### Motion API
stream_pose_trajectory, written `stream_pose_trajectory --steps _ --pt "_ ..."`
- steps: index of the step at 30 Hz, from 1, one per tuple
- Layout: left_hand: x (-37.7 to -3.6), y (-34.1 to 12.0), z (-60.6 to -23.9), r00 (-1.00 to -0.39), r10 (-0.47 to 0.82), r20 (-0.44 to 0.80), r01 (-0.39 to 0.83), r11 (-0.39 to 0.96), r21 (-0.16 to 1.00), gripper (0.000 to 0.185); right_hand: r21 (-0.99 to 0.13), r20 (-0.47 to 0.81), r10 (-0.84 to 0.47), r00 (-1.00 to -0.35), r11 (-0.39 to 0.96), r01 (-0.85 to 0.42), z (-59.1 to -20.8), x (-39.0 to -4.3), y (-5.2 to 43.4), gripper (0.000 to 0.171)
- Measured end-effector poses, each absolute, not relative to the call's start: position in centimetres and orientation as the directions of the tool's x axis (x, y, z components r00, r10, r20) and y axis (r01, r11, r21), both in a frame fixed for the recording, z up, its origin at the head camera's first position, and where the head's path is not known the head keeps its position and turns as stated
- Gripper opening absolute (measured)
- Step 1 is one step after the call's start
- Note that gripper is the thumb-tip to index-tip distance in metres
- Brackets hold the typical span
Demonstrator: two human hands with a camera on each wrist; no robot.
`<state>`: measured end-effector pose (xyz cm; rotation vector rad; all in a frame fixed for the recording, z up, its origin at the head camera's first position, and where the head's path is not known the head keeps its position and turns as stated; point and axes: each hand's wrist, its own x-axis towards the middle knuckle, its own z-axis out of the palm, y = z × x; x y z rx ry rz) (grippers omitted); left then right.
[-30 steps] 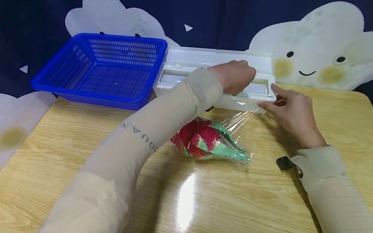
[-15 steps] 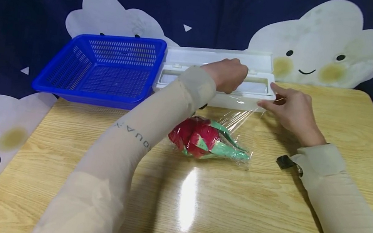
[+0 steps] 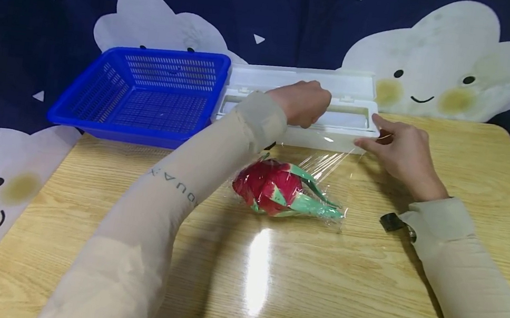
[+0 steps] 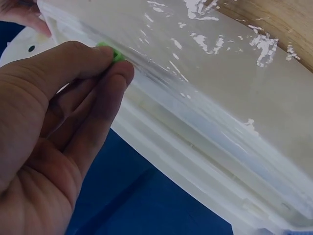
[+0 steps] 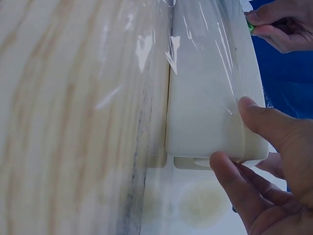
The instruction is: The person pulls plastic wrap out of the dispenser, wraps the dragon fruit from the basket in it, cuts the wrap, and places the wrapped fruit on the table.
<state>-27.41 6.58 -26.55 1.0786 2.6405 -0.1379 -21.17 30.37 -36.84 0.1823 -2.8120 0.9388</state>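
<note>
A white cling film dispenser (image 3: 354, 89) lies at the back of the table, its lid raised. My left hand (image 3: 302, 104) is over its middle; in the left wrist view thumb and forefinger pinch a small green slide cutter (image 4: 117, 55) at the slot's edge. At the dispenser's right end, my right hand (image 3: 401, 153) grips the corner between thumb and fingers. Clear cling film (image 3: 325, 166) runs from the front edge down to a red dragon fruit (image 3: 275, 187) with green leaf tips, which lies wrapped in film on the table. The left forearm hides part of the dispenser.
A blue plastic basket (image 3: 133, 136) stands left of the dispenser, close against its end. A dark blue curtain (image 3: 300, 21) with cloud faces hangs behind the wooden table (image 3: 338, 296). A black strap end (image 3: 390, 222) sticks out at the right cuff.
My left hand has slid leftward along the dispenser with the slide cutter. The right hand keeps its grip on the right end, and the dragon fruit stays in place.
</note>
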Motion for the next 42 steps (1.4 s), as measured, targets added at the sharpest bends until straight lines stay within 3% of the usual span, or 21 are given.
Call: stream_pose_trajectory --steps 42 --pt "-27.5 4.0 -26.6 -0.709 0.642 -0.292 0.66 0.75 0.047 0.015 -0.583 0.184 -0.057 -0.981 0.798 -0.155 -36.9 -21.2 30.5 0.073"
